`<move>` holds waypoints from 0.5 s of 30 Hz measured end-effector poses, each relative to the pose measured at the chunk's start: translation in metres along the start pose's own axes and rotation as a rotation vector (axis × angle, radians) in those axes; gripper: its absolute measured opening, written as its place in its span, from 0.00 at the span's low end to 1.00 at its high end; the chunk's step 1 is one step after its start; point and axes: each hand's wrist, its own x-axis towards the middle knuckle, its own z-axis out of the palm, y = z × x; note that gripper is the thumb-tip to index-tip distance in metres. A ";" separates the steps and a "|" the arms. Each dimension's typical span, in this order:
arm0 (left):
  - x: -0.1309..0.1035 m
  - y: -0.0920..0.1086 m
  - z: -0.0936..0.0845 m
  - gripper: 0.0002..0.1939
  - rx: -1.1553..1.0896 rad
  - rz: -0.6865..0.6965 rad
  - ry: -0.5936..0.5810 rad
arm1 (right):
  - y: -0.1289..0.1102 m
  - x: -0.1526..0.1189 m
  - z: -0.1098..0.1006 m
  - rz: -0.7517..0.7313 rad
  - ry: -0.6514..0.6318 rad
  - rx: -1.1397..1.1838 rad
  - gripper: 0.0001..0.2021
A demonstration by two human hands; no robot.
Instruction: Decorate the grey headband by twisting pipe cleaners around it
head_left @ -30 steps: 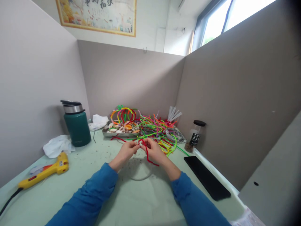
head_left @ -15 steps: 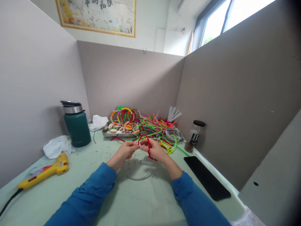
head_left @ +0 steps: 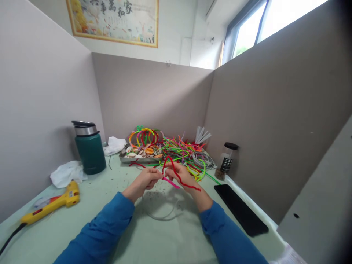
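My left hand [head_left: 145, 181] is closed, thumb against bent fingers, pinching the base of a red pipe cleaner [head_left: 178, 175] and a short pink pipe cleaner [head_left: 172, 182]. The red one rises in a narrow bend between my hands, then trails over the back of my right hand [head_left: 183, 178] toward the wrist. The bent fingers of my right hand meet the red strand close to my left fingertips; their exact grip is partly hidden. Below both hands curves a thin grey hoop [head_left: 164, 219]; its upper part is hidden, so I cannot tell whether it is held.
Behind my hands are a metal tray [head_left: 140, 160] of shell-like pieces and a heap of coloured pipe cleaners [head_left: 181, 146]. A yellow glue gun [head_left: 52, 206] and green bottle [head_left: 90, 154] stand left. A jar [head_left: 227, 161] and black slab [head_left: 240, 209] are right.
The free end of the red pipe cleaner has swung right, across my right wrist, and its bend is taller. A pink strand now shows between my hands. The grey hoop sits slightly lower.
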 end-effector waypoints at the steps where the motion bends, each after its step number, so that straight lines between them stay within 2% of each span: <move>1: -0.001 0.000 0.001 0.11 0.007 0.001 -0.008 | 0.000 0.000 0.001 0.008 0.005 -0.002 0.15; 6: 0.000 -0.001 0.004 0.12 0.058 -0.027 -0.001 | 0.001 0.000 0.004 0.031 0.025 -0.009 0.11; 10: 0.002 -0.002 0.005 0.15 0.064 -0.023 0.004 | 0.004 0.001 0.004 0.037 0.027 -0.090 0.13; 15: 0.004 -0.005 0.004 0.19 0.008 -0.024 -0.010 | 0.011 0.003 0.003 0.062 0.065 -0.049 0.13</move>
